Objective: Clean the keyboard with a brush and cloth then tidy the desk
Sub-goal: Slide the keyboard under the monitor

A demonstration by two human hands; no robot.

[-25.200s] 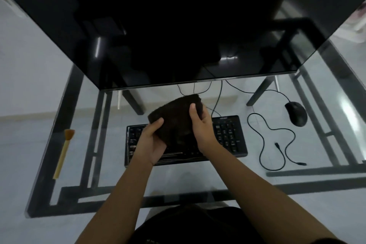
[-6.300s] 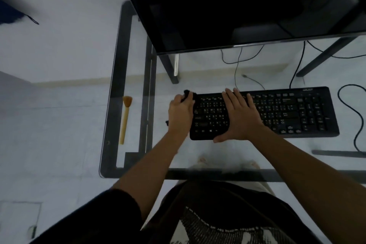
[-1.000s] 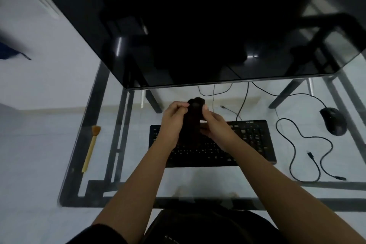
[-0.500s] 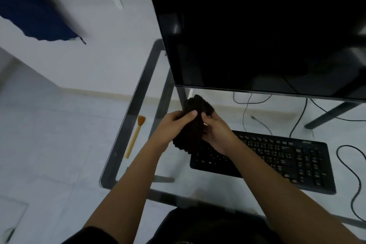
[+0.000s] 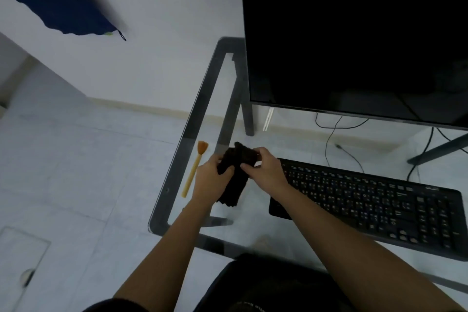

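In the head view, a dark cloth (image 5: 234, 175) is held between both hands above the left end of the glass desk (image 5: 174, 172). The fingers (image 5: 224, 173) of the left hand (image 5: 211, 180) are curled around the cloth's left edge, with the thumb pressed onto its front face. The fingers (image 5: 249, 166) of the right hand (image 5: 266, 170) are pinched together on the cloth's upper right part. The cloth is bunched into a narrow folded strip that hangs down from the two grips, its lower end loose below the left hand. Whether that end touches the glass cannot be told.

The hands are seen close together, almost touching across the cloth, with both forearms reaching forward and bare. The left forearm is angled up from the lower left, the right from the lower right, crossing over the near left corner of the black keyboard (image 5: 374, 202).

The keyboard lies flat on the desk, just right of the hands, below the dark monitor (image 5: 354, 33). A brush (image 5: 195, 170) with a pale handle and orange bristles lies on the glass just left of the left hand, bristles pointing away from the person, untouched.
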